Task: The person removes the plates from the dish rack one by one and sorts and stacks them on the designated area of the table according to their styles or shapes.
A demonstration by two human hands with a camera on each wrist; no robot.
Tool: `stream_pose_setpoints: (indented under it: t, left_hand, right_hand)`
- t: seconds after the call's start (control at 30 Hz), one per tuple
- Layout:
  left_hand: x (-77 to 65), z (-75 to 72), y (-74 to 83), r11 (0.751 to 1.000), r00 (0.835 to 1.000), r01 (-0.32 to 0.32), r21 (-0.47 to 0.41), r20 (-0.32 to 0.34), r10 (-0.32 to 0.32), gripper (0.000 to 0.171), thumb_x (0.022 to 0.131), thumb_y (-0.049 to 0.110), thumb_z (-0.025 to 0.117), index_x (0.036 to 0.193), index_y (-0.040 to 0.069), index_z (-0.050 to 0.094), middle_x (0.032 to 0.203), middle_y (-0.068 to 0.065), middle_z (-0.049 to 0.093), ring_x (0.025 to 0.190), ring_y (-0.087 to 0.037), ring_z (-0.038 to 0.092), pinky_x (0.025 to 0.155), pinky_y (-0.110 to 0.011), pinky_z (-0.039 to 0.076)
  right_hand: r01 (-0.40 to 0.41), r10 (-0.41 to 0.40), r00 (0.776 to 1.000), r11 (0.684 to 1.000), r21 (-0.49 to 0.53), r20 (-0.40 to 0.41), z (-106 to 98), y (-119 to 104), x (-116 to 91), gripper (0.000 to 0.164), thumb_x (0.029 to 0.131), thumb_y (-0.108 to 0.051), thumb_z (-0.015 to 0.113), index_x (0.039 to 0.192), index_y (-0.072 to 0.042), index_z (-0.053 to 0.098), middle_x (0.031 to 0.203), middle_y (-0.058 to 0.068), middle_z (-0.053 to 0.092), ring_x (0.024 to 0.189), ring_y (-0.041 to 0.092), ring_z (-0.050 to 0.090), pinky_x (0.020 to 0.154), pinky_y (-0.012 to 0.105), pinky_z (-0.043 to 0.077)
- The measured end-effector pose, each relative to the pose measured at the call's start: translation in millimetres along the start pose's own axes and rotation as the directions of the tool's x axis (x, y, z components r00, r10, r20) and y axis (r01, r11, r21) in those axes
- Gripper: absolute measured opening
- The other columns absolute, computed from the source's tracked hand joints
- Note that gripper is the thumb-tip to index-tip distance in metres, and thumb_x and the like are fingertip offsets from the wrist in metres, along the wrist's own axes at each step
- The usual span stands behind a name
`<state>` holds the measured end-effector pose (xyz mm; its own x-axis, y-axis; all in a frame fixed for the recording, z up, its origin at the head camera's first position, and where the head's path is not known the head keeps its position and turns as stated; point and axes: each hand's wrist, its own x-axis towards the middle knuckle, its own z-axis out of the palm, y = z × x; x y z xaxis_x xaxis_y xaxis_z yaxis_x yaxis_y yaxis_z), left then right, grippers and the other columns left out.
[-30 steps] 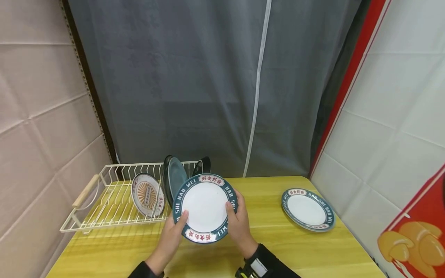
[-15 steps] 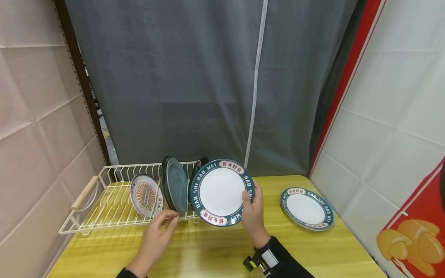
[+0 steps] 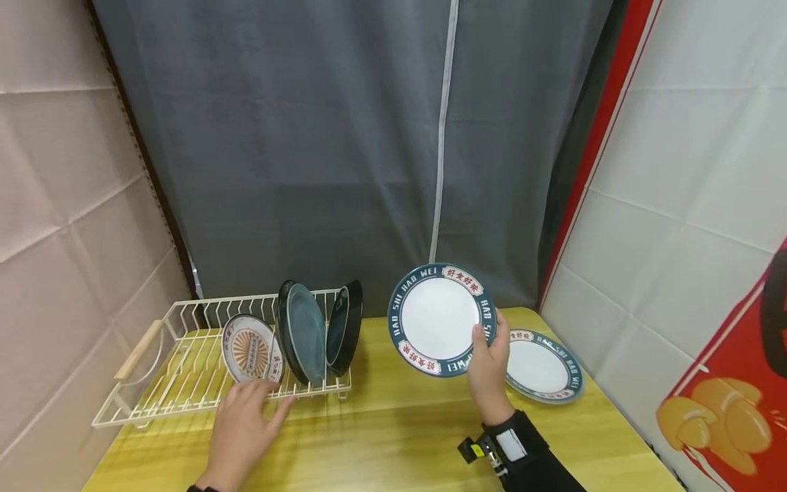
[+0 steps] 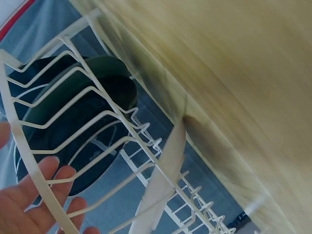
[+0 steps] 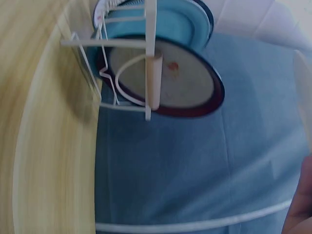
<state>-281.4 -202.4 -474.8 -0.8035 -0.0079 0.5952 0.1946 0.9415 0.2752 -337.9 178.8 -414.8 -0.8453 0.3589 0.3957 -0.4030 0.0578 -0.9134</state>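
My right hand (image 3: 488, 365) holds a white plate (image 3: 439, 321) with a blue-green lettered rim by its right edge, thumb on the face. The plate is tilted up above the table. My left hand (image 3: 242, 427) lies at the front rail of a white wire dish rack (image 3: 184, 403), fingers at the rail and thumb stretched apart. In the left wrist view its fingers (image 4: 63, 183) show by the rail, loosely bent. Upright in the rack stand a small sunburst-patterned plate (image 3: 252, 348), a blue-grey plate (image 3: 307, 335) with a dark dish behind it, and a black bowl (image 3: 346, 328).
A matching blue-rimmed plate (image 3: 541, 369) lies on the yellow wood-grain table (image 3: 381, 437) at the right, partly behind my right hand. A wooden handle (image 3: 140, 350) forms the rack's left end. A grey curtain (image 3: 307, 137) hangs behind, with pale walls at both sides.
Both hands held the plate at first; my left hand let go and moved left to the rack's front rail. My right hand carried the plate rightward and up, away from the rack.
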Motion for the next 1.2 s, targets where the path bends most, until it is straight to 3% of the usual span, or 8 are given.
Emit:
stream_pose_setpoints:
  t: [0.17, 0.3, 0.43, 0.53, 0.8, 0.97, 1.2]
  left_hand:
    - [0.8, 9.3, -8.4, 1.0, 0.998, -0.004, 0.017, 0.064, 0.003, 0.049, 0.087, 0.05, 0.067, 0.113, 0.008, 0.067, 0.117, -0.014, 0.068, 0.116, -0.036, 0.055, 0.099, -0.057, 0.035]
    - [2.4, 14.4, -7.5, 1.0, 0.993, 0.018, 0.025, 0.117, -0.021, 0.053, 0.09, 0.053, 0.06, 0.116, 0.007, 0.066, 0.121, -0.015, 0.066, 0.117, -0.036, 0.054, 0.097, -0.055, 0.034]
    - [1.8, 18.2, -5.6, 0.999, 0.992, 0.021, 0.043, 0.121, -0.026, 0.055, 0.091, 0.053, 0.059, 0.117, 0.005, 0.065, 0.123, -0.017, 0.064, 0.117, -0.036, 0.052, 0.094, -0.051, 0.034]
    - [0.3, 19.4, -5.7, 0.998, 0.994, 0.013, 0.064, 0.107, -0.02, 0.055, 0.091, 0.052, 0.059, 0.118, 0.005, 0.065, 0.123, -0.018, 0.063, 0.117, -0.036, 0.052, 0.092, -0.05, 0.034]
    - [-3.2, 14.8, -6.7, 0.996, 0.998, -0.004, 0.086, 0.062, -0.001, 0.052, 0.09, 0.049, 0.062, 0.116, 0.004, 0.064, 0.119, -0.018, 0.064, 0.112, -0.036, 0.053, 0.088, -0.049, 0.035]
    - [-0.9, 13.1, -7.8, 0.996, 0.997, -0.003, 0.085, 0.071, -0.003, 0.053, 0.091, 0.05, 0.06, 0.117, 0.005, 0.064, 0.12, -0.018, 0.064, 0.113, -0.036, 0.053, 0.089, -0.05, 0.035]
    - [0.7, 13.9, -10.3, 0.997, 0.996, -0.01, 0.077, 0.092, 0.003, 0.053, 0.092, 0.053, 0.058, 0.117, 0.006, 0.065, 0.119, -0.017, 0.064, 0.113, -0.035, 0.052, 0.09, -0.049, 0.035]
  right_hand:
    - [-0.02, 0.015, 0.997, 0.997, -0.073, -0.07, -19.8, 6.2, 10.2, 0.048, 0.104, -0.035, 0.038, 0.149, -0.022, 0.025, 0.147, 0.001, 0.043, 0.116, 0.002, 0.055, 0.091, 0.006, 0.046]
    - [-0.037, 0.022, 0.995, 0.988, -0.148, -0.099, -38.7, 15.8, 20.8, 0.049, 0.104, -0.036, 0.037, 0.15, -0.023, 0.023, 0.149, 0.002, 0.042, 0.123, 0.008, 0.052, 0.094, 0.007, 0.045]
    - [-0.073, 0.046, 0.99, 0.975, -0.208, -0.131, -61.2, 27.7, 31.6, 0.05, 0.104, -0.036, 0.035, 0.151, -0.024, 0.021, 0.153, 0.003, 0.036, 0.138, 0.02, 0.041, 0.113, 0.025, 0.038]
    - [-0.125, 0.085, 0.982, 0.961, -0.246, -0.168, -78.2, 40.2, 38.9, 0.053, 0.105, -0.038, 0.033, 0.153, -0.025, 0.016, 0.157, 0.006, 0.028, 0.144, 0.027, 0.031, 0.119, 0.043, 0.029]
    - [-0.277, 0.194, 0.942, 0.91, -0.309, -0.274, -120.4, 76.0, 58.4, 0.059, 0.104, -0.044, 0.026, 0.155, -0.023, 0.005, 0.163, 0.009, 0.014, 0.149, 0.031, 0.02, 0.121, 0.052, 0.02]
    - [-0.36, 0.247, 0.915, 0.857, -0.369, -0.319, -148.2, 89.5, 70.7, 0.061, 0.104, -0.043, 0.019, 0.156, -0.02, -0.004, 0.164, 0.017, 0.008, 0.149, 0.04, 0.018, 0.12, 0.057, 0.019]
    - [-0.492, 0.351, 0.865, 0.732, -0.471, -0.358, -173.1, 107.3, 68.3, 0.06, 0.105, -0.033, 0.014, 0.155, -0.011, -0.01, 0.16, 0.028, 0.005, 0.144, 0.05, 0.021, 0.114, 0.062, 0.024]
